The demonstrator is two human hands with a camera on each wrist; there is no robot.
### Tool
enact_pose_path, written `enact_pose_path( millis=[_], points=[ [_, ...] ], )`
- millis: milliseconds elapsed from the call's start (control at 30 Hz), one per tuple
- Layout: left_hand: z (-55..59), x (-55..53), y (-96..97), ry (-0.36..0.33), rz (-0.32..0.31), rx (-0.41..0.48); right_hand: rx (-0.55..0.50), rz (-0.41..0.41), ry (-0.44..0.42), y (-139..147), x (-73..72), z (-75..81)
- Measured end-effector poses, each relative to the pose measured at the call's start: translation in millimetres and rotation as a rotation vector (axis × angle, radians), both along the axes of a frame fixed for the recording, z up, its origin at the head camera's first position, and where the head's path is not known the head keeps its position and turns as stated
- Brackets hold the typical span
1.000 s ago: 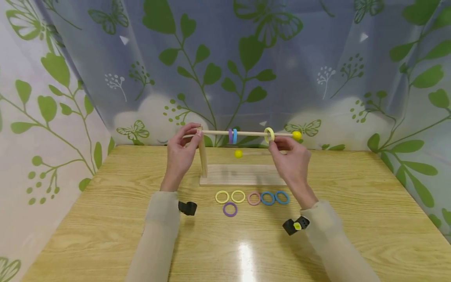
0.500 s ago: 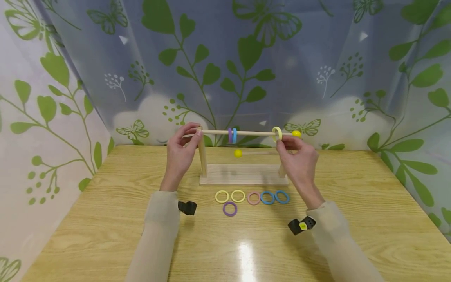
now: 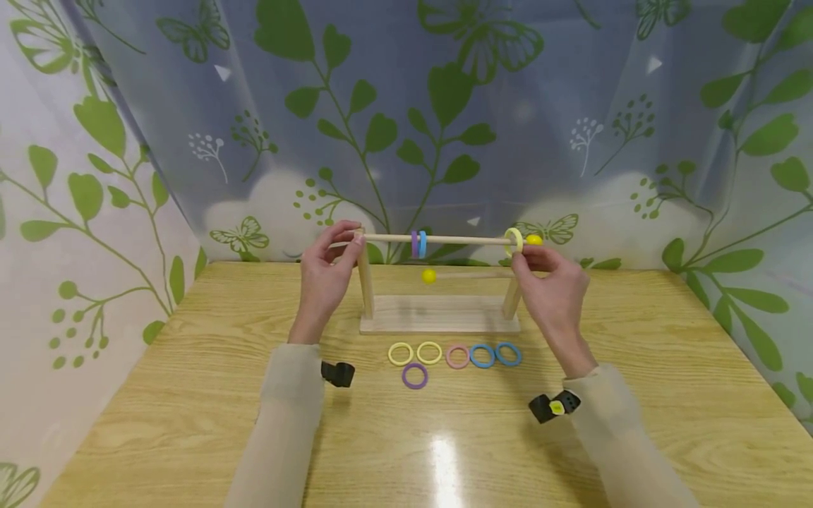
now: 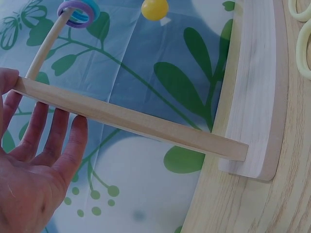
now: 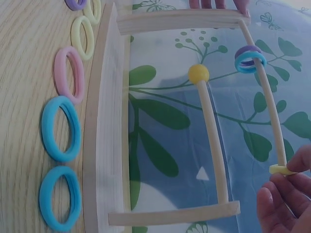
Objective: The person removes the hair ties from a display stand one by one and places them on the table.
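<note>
1. Pinching a pale yellow ring (image 3: pixel 519 242) between thumb and fingers, the right hand (image 3: pixel 555 289) is at the right end of the upper rod (image 3: pixel 466 240); the ring is around that rod, near its yellow end ball (image 3: pixel 534 240).
2. Thumb and fingers of the left hand (image 3: pixel 326 275) grip the top of the left post (image 4: pixel 131 119), where the upper rod joins it. The two hands are well apart, one toward each end of the rod.
3. On the left half of the upper rod hang a purple ring (image 3: pixel 415 243) and, on its right, a light blue ring (image 3: pixel 423 244), side by side.
4. Below, a lower rod (image 5: pixel 214 141) runs from the right post (image 5: pixel 175 214) to a yellow ball (image 5: pixel 198 74) at its free end.
5. Both posts stand on a wooden base (image 3: pixel 438 323), one near its left edge, one near its right.
6. On the table (image 3: pixel 209 353), along the base's front edge, loose rings lie in a row: a yellow ring (image 3: pixel 390 355), a second yellow ring (image 5: pixel 76 39), a pink ring (image 5: pixel 60 73), a blue ring (image 5: pixel 47 128) and a last blue ring (image 5: pixel 44 199), this one near the base's front right corner.
7. A loose purple ring (image 3: pixel 415 387) lies nearer the person, in front of the yellow pair.
8. Behind the table's far edge hangs a leaf-patterned curtain (image 3: pixel 356 183).
</note>
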State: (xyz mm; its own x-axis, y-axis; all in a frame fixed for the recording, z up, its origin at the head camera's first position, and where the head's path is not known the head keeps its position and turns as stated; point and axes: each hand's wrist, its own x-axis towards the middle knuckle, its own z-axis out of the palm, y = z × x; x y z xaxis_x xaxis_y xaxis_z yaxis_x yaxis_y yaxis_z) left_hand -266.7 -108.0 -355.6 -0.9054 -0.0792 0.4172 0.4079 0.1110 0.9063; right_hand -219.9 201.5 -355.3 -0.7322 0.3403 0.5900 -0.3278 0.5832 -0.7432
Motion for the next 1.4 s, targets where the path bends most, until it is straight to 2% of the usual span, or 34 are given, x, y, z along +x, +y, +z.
enact_pose_path(
  millis=[500, 1400],
  points=[
    [-2.2, -0.5, -1.8, 0.051, -0.013, 0.008, 0.008, -0.052, 0.007, 18.0, 3.6, 0.4],
    [-1.8, 1.4, -1.8, 0.04, -0.016, 0.003, -0.007, -0.09, -0.015, 27.3, -0.3, -0.2]
  ],
)
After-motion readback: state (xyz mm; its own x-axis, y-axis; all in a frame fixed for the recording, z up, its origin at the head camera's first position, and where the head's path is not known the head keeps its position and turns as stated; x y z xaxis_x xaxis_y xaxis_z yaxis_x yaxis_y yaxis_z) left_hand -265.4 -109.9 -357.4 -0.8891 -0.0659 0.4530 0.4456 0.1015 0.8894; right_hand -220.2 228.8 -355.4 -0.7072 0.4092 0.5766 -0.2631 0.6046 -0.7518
